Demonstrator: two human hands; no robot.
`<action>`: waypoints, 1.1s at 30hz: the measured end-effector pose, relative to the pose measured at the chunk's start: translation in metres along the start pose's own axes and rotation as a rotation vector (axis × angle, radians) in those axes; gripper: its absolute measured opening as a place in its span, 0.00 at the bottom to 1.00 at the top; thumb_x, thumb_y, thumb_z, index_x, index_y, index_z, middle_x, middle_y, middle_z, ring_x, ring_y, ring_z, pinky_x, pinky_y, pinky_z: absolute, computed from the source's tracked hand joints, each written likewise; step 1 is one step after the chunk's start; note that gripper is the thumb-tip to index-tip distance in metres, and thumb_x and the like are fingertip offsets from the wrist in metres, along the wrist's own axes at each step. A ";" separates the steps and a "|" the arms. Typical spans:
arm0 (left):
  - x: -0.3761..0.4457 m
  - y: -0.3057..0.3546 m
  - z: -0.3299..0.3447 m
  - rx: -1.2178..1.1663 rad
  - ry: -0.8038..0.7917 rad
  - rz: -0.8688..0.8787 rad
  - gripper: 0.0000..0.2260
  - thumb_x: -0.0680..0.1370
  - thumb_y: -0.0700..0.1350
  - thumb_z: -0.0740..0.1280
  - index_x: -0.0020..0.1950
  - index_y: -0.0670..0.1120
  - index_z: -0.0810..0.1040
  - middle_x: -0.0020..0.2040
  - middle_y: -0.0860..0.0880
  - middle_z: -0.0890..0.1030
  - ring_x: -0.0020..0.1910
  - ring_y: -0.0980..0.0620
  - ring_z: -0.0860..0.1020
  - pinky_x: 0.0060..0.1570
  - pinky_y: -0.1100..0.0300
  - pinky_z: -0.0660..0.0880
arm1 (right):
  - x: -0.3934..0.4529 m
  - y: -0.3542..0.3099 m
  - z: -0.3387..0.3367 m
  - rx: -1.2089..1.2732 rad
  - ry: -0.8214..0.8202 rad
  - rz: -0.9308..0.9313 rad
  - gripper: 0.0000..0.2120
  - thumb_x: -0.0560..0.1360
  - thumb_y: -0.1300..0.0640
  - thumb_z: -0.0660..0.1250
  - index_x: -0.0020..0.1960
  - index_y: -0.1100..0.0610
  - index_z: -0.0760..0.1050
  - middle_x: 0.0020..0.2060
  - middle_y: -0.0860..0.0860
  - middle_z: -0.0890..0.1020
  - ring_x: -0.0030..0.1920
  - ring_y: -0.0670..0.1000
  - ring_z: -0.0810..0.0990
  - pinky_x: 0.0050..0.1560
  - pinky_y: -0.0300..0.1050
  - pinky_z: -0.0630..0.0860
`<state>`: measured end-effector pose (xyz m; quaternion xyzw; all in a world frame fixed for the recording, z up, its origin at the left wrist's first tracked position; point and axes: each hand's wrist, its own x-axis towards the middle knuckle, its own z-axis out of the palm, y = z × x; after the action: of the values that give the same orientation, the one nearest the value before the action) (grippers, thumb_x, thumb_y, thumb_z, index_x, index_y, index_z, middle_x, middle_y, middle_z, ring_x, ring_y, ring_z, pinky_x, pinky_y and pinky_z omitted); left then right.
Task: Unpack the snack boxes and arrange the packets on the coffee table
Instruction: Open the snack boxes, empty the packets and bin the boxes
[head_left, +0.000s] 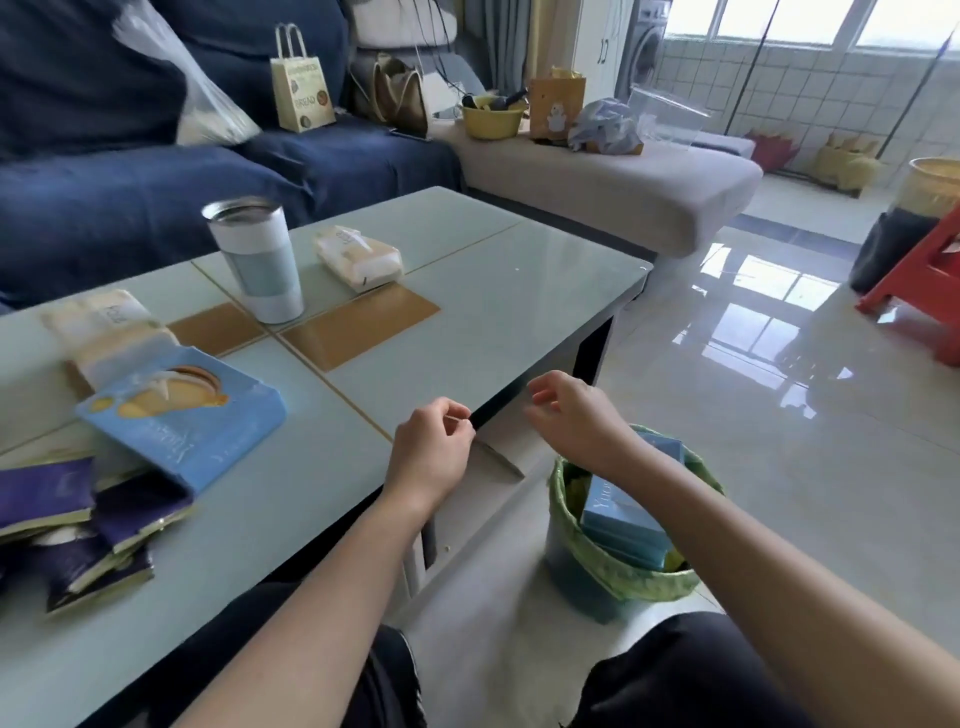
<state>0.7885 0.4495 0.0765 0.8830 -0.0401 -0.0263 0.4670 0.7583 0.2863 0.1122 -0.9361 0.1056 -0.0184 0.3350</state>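
Observation:
An open blue snack box (182, 423) lies on the coffee table (483, 312) at the left. Dark purple packets (78, 525) are heaped in front of it at the table's near left edge. A stack of cream packets (104, 330) lies behind the box, and one more cream packet (358, 255) lies further back. My left hand (431, 452) hovers over the table's right edge, fingers curled, thumb against forefinger, nothing visible in it. My right hand (569, 415) hangs with loosely curled fingers above a green-lined bin (631, 579) that holds blue boxes (621, 519).
A white and blue tumbler (257, 260) stands mid-table. Behind the table are a navy sofa (156, 187) and a grey chaise (613, 176) carrying a paper bag (302, 88), a yellow bowl (491, 119) and other bags. A red stool (924, 291) stands on the glossy floor at right.

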 end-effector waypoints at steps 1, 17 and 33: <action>-0.003 -0.002 -0.014 0.007 0.025 -0.009 0.06 0.77 0.42 0.64 0.50 0.48 0.80 0.45 0.50 0.84 0.45 0.49 0.82 0.44 0.58 0.78 | 0.001 -0.013 0.006 0.021 -0.015 -0.022 0.18 0.78 0.55 0.62 0.67 0.56 0.72 0.59 0.51 0.79 0.59 0.51 0.76 0.59 0.43 0.73; -0.020 -0.076 -0.180 0.069 0.402 -0.120 0.05 0.76 0.39 0.65 0.48 0.43 0.80 0.44 0.45 0.84 0.44 0.45 0.82 0.47 0.54 0.78 | 0.023 -0.161 0.102 -0.057 -0.264 -0.261 0.16 0.78 0.53 0.62 0.65 0.55 0.73 0.59 0.53 0.79 0.59 0.55 0.76 0.54 0.44 0.72; -0.005 -0.111 -0.212 0.312 0.451 -0.295 0.19 0.78 0.43 0.64 0.66 0.39 0.67 0.61 0.37 0.73 0.61 0.39 0.71 0.58 0.51 0.69 | 0.069 -0.234 0.171 -0.179 -0.246 -0.298 0.18 0.78 0.53 0.60 0.64 0.60 0.71 0.63 0.59 0.69 0.58 0.60 0.73 0.54 0.49 0.72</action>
<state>0.8069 0.6869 0.1041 0.9238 0.1896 0.1094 0.3142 0.8867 0.5541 0.1248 -0.9626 -0.0744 0.0558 0.2546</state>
